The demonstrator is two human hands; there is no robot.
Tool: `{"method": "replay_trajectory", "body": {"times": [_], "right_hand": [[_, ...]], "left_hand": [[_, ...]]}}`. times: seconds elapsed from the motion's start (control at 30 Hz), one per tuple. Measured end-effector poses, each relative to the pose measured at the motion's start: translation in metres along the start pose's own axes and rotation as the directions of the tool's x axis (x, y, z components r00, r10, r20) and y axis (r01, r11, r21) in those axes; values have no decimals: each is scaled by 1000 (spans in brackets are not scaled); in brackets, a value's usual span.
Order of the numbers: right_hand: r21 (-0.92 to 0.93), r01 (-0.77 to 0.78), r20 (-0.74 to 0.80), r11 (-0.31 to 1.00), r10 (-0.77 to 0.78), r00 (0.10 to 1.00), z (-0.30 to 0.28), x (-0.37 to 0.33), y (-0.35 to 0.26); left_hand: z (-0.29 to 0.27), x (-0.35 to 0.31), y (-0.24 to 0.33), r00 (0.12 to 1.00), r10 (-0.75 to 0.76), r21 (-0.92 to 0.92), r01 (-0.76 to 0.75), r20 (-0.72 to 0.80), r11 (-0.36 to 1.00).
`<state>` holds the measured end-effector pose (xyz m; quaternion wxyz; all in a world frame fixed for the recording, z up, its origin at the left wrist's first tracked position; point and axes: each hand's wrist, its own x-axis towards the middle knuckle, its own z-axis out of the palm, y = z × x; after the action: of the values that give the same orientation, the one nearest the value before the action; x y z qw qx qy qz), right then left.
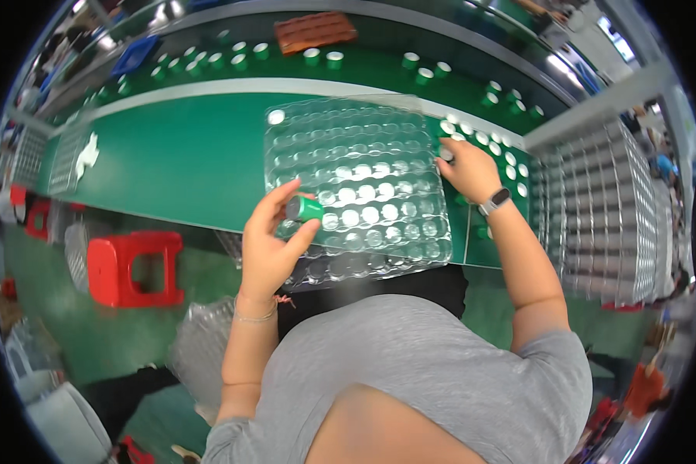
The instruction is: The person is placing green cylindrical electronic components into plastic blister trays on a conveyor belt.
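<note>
My left hand point(267, 240) holds a small green jar point(311, 209) tipped on its side between thumb and fingers, its dark round end facing left. It is above the near left part of a clear plastic tray point(348, 143) with rows of round pockets. White round shapes show in several middle pockets, and one white-lidded jar point(276, 117) is at the far left corner. Past the tray's right edge, my right hand point(472, 172) closes its thumb and fingers around another white-lidded jar point(446, 154), partly hidden. More white-lidded jars point(510, 158) stand close by.
Beyond the green table point(170, 155), a dark green belt point(379, 66) carries scattered jars, a brown tray point(315, 32) and a blue bin point(135, 54). A wire basket point(595, 216) stands at right. A red stool point(124, 267) is at lower left, and a white cloth point(87, 155) lies at far left.
</note>
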<state>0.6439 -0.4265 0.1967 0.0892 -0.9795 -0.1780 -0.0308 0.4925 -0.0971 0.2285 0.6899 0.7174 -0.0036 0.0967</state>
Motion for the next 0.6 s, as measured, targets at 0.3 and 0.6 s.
{"method": "replay_trajectory", "body": {"times": [0.3, 0.6], "right_hand": [[262, 50, -251, 964, 18, 968, -18, 49, 26], [288, -20, -249, 957, 95, 964, 64, 207, 90]], "left_hand": [[1, 7, 0, 998, -56, 128, 51, 37, 990], [6, 9, 2, 996, -80, 210, 70, 38, 975]]}}
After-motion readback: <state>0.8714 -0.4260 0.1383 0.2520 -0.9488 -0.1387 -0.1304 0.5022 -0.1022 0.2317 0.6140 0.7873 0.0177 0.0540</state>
